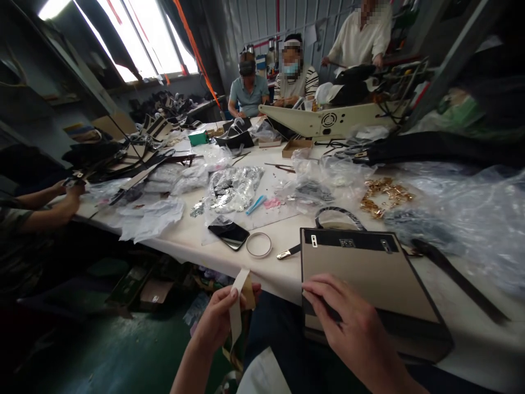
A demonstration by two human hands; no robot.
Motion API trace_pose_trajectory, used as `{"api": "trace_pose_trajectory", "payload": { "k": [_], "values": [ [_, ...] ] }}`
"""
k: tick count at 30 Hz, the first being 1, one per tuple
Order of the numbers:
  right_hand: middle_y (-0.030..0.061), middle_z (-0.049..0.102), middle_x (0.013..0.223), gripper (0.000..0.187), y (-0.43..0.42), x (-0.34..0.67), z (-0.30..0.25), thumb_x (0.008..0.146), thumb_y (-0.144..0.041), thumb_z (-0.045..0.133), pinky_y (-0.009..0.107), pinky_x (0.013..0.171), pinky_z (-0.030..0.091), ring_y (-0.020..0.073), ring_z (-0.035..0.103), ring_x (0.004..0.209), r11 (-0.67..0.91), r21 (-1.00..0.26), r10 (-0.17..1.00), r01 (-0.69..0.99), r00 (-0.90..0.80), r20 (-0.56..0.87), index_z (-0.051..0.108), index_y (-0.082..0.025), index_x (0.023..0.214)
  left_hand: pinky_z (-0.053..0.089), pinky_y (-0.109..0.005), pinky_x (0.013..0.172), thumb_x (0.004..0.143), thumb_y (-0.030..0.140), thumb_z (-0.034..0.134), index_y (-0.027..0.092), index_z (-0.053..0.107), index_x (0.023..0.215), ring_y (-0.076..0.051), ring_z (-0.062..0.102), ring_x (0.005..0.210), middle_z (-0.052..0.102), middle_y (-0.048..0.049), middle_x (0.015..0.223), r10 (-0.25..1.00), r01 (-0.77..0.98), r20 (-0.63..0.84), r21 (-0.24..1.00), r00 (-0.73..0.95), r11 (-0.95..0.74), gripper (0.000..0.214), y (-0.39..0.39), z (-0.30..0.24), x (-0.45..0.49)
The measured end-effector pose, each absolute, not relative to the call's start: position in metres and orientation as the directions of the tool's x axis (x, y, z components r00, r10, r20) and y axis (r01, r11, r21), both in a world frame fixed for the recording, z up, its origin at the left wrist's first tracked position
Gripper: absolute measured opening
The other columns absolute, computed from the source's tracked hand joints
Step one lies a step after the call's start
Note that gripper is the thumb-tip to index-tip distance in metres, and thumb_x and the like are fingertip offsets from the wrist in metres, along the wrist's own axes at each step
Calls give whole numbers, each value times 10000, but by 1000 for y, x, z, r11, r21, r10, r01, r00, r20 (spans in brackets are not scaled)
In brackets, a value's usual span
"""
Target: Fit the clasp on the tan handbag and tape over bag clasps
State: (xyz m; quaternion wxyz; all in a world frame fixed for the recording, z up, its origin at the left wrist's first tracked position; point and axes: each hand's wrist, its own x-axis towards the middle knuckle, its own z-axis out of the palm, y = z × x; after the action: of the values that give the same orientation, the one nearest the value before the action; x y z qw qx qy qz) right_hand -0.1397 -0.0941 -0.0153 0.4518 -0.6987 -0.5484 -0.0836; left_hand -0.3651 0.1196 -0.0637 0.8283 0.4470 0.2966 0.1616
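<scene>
Clasping a pale strip (pixel 235 316) just off the near edge of the desk (pixel 276 276), my left hand (pixel 219 311) has its grip closed between thumb and fingers in the head view. My right hand (pixel 353 317) reaches over the left side of a beige-and-dark bag (pixel 361 265) at the desk's near edge, fingertips bunched; whether that grip pinches anything, I cannot tell. Left of the bag, I see a thin ring (pixel 259 256) beside a dark phone (pixel 228 235).
</scene>
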Motion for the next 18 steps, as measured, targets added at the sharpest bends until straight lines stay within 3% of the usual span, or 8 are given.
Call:
{"api": "trace_pose_trajectory", "payload": {
  "k": [3, 5, 7, 10, 13, 18],
  "values": [
    [79, 768, 1110, 160, -90, -143, -18, 1097, -152, 642, 376, 875, 613, 241, 738, 957, 38, -517, 700, 855, 347, 624, 736, -239, 1194, 564, -357, 991, 983, 561, 797, 118, 804, 908, -348, 706, 1195, 742, -217, 1336, 551, -51, -301, 844, 778, 533, 450, 118, -76, -356],
    [80, 775, 1102, 168, -88, -144, -18, 1092, -147, 644, 377, 859, 616, 240, 740, 939, 51, -501, 702, 864, 326, 633, 740, -237, 1196, 549, -352, 997, 999, 575, 777, 112, 798, 896, -325, 700, 1144, 752, -194, 1186, 591, -114, -258, 848, 765, 518, 474, 117, -87, -345],
    [81, 779, 1087, 164, -88, -144, -16, 1095, -154, 640, 374, 852, 622, 236, 744, 922, 56, -493, 702, 868, 317, 638, 748, -235, 1188, 537, -307, 857, 997, 602, 774, 112, 779, 855, -244, 678, 910, 697, -123, 922, 625, -133, -253, 854, 738, 503, 510, 114, -94, -336],
    [77, 780, 1072, 166, -92, -141, -10, 1102, -158, 625, 362, 844, 629, 231, 751, 916, 55, -506, 713, 861, 321, 624, 754, -237, 1170, 370, -246, 611, 995, 652, 758, 116, 738, 799, -128, 459, 612, 512, -20, 684, 640, -49, -288, 889, 712, 455, 571, 107, -92, -334],
    [69, 777, 1084, 176, -95, -137, -5, 1105, -154, 615, 343, 851, 632, 224, 756, 936, 56, -558, 727, 828, 350, 591, 753, -245, 1166, 284, -253, 586, 1014, 654, 727, 124, 718, 783, -118, 403, 599, 487, -14, 666, 638, 65, -281, 938, 717, 339, 579, 101, -71, -350],
    [71, 772, 1110, 157, -92, -135, 0, 1112, -190, 621, 308, 907, 630, 222, 762, 1004, 78, -690, 731, 719, 429, 530, 763, -251, 1140, 313, -277, 643, 1082, 657, 612, 134, 766, 843, -153, 452, 674, 530, -41, 717, 520, 241, -211, 971, 828, 10, 595, 99, -25, -375]
  ]
}}
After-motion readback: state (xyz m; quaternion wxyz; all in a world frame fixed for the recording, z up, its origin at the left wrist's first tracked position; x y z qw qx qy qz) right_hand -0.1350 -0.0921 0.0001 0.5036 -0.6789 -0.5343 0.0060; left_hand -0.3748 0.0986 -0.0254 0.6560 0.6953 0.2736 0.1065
